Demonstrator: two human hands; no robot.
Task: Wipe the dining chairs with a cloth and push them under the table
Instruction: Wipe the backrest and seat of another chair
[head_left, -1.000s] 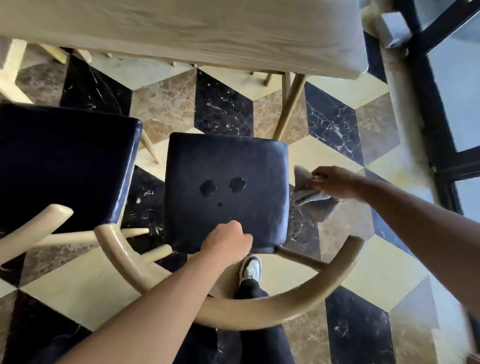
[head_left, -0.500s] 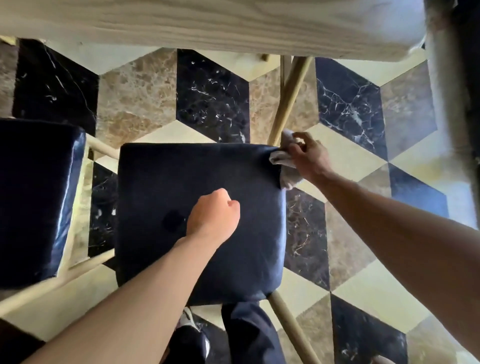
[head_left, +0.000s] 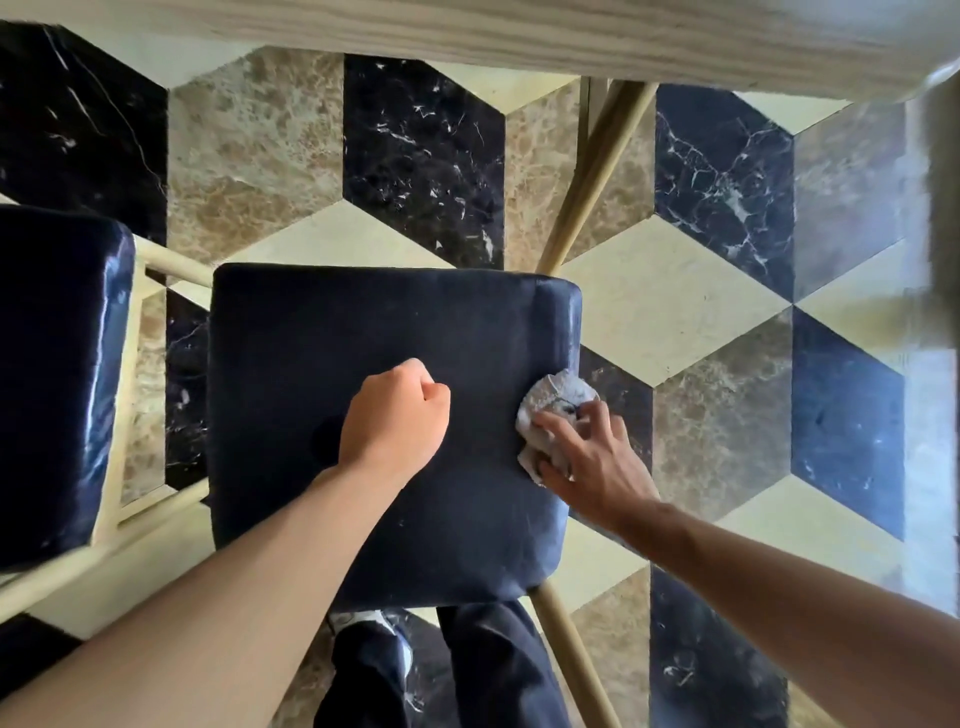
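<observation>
Two hands work over the dark chair seat (head_left: 363, 332), which stands short of the table (head_left: 571, 36) edge. The right hand (head_left: 587, 457) presses a crumpled grey cloth (head_left: 556, 400) to the seat's right edge — fingers spread over it. The left hand (head_left: 395, 415) rests mid-seat — a closed fist, holding nothing visible.

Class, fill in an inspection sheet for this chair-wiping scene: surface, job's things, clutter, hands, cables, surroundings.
Surface: dark chair seat, upholstered, pulled out from the table.
Job's things: grey cloth, bunched at the seat's right edge.
Clutter: nothing seen.
Hands: left hand fisted, resting on the seat; right hand pressing the cloth.
Cables: nothing seen.
Surroundings: second chair on the left; patterned marble floor.
</observation>
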